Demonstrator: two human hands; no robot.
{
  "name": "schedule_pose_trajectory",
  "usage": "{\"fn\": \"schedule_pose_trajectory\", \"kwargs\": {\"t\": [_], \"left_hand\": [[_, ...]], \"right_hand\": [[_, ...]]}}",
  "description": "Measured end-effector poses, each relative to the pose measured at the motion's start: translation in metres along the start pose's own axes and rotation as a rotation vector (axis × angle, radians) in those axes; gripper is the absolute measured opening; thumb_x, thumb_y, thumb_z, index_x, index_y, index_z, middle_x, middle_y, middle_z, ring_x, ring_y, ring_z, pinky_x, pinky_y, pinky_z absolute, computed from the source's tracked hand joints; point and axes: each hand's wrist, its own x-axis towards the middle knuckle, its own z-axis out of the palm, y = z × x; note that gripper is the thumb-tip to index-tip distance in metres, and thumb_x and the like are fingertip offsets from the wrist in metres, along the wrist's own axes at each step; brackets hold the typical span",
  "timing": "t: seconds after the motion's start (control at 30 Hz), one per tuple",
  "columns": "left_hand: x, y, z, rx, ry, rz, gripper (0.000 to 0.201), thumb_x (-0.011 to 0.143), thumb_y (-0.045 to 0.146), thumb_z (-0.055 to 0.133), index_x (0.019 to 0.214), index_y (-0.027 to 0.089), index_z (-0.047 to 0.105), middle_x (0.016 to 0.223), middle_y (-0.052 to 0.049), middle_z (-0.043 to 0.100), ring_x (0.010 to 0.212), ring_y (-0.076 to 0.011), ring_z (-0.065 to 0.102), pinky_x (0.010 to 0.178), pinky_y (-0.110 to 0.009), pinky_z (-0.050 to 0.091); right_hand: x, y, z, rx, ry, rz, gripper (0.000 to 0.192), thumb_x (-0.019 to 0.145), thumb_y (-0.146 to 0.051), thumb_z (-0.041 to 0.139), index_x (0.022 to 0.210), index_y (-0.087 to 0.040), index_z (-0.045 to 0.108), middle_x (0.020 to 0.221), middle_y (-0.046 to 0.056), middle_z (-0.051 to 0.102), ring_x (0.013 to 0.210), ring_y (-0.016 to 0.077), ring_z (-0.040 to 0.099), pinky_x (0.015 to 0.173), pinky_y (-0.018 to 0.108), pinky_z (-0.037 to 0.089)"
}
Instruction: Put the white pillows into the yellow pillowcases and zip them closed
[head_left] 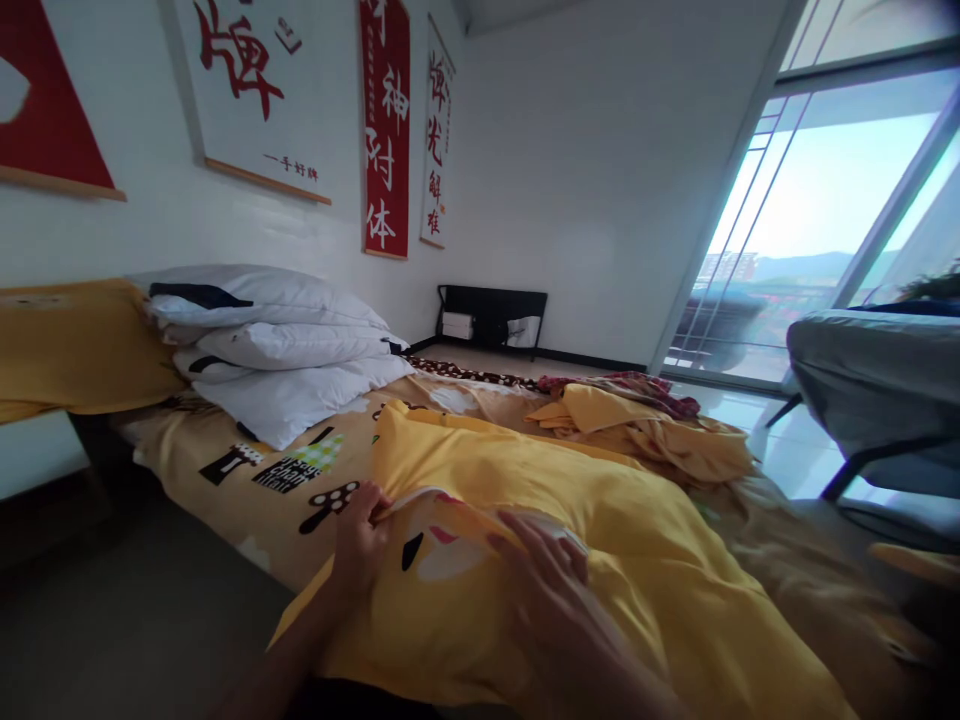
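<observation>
While the yellow pillow [630, 540] lies across the near part of the bed [255, 520], the left hand [364, 525] pinches its open edge [424, 494], apparently to keep it taut. The right hand [551, 575] rests over it; whether those fingers grasp cloth, I cannot tell. White pillows [292, 345] sit stacked at the bed's wall side, seemingly to save room.

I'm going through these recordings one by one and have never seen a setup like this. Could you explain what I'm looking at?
There is no machine here: you see a person's own bare hands. The single picture comes from a camera worn on their head, looking forward and down. The left hand pinches the edge of a yellow cover; the right hand, slightly blurred, rests on it. Underneath is a patterned beige sheet, with stacked white pillows and crumpled yellow cloth farther back.
</observation>
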Motion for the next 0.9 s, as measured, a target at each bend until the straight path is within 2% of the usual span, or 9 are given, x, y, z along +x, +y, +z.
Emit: {"fn": "schedule_pose_trajectory", "kwargs": {"t": [0.1, 0.2, 0.37, 0.43, 0.53, 0.73, 0.9], "left_hand": [[-0.005, 0.007, 0.002, 0.010, -0.006, 0.015, 0.012, 0.066, 0.015, 0.048, 0.062, 0.023, 0.039, 0.065, -0.001, 0.048, 0.067, -0.0183, 0.048, 0.060, -0.029, 0.038], [-0.010, 0.017, -0.001, -0.008, -0.015, 0.043, 0.014, 0.066, 0.015, 0.049, 0.061, 0.024, 0.039, 0.063, -0.001, 0.046, 0.063, -0.0176, 0.045, 0.057, -0.030, 0.036], [-0.017, 0.034, -0.005, -0.034, 0.059, 0.093, 0.034, 0.070, 0.031, 0.067, 0.057, 0.022, 0.036, 0.058, 0.002, 0.041, 0.057, -0.0140, 0.039, 0.053, -0.027, 0.035], [-0.020, 0.038, -0.005, -0.033, 0.067, 0.134, 0.036, 0.070, 0.033, 0.069, 0.058, 0.022, 0.038, 0.057, 0.003, 0.041, 0.055, -0.0124, 0.039, 0.052, -0.025, 0.035], [-0.022, 0.043, -0.007, -0.039, 0.075, 0.196, 0.032, 0.073, 0.028, 0.069, 0.059, 0.020, 0.040, 0.057, 0.005, 0.041, 0.055, -0.0105, 0.040, 0.051, -0.022, 0.036], [-0.025, 0.044, -0.008, -0.080, 0.073, 0.286, 0.027, 0.074, 0.018, 0.066, 0.063, 0.019, 0.041, 0.062, 0.005, 0.043, 0.057, -0.0091, 0.043, 0.052, -0.018, 0.038], [-0.024, 0.048, -0.006, -0.126, 0.116, 0.292, 0.016, 0.061, 0.004, 0.047, 0.064, 0.019, 0.045, 0.061, 0.005, 0.044, 0.055, -0.0086, 0.044, 0.051, -0.016, 0.037]], "right_hand": [[0.026, -0.025, 0.004, 0.141, 0.029, -0.070, 0.068, 0.067, -0.001, 0.039, 0.131, -0.022, 0.046, 0.136, 0.008, 0.053, 0.124, 0.0220, 0.046, 0.092, 0.038, 0.037], [0.046, -0.039, 0.016, 0.261, 0.108, -0.098, 0.048, 0.077, -0.002, 0.041, 0.120, -0.019, 0.052, 0.125, 0.008, 0.060, 0.119, 0.0204, 0.049, 0.092, 0.035, 0.036], [0.063, -0.048, 0.039, 0.297, 0.229, -0.049, 0.015, 0.091, -0.015, 0.045, 0.092, -0.019, 0.059, 0.093, 0.005, 0.063, 0.087, 0.0176, 0.053, 0.079, 0.033, 0.037], [0.064, -0.051, 0.044, 0.280, 0.310, -0.032, 0.017, 0.094, -0.018, 0.046, 0.082, -0.019, 0.058, 0.083, 0.004, 0.059, 0.079, 0.0164, 0.050, 0.075, 0.032, 0.036], [0.063, -0.054, 0.046, 0.253, 0.400, -0.030, 0.022, 0.095, -0.018, 0.046, 0.076, -0.018, 0.057, 0.081, 0.003, 0.057, 0.078, 0.0154, 0.049, 0.073, 0.031, 0.035], [0.056, -0.057, 0.041, 0.240, 0.407, -0.016, 0.024, 0.095, -0.018, 0.047, 0.073, -0.018, 0.058, 0.079, 0.003, 0.055, 0.075, 0.0146, 0.047, 0.073, 0.031, 0.034], [0.053, -0.063, 0.043, 0.312, 0.424, -0.039, 0.024, 0.096, -0.015, 0.044, 0.075, -0.018, 0.056, 0.080, 0.002, 0.058, 0.077, 0.0130, 0.050, 0.075, 0.030, 0.037]]}}
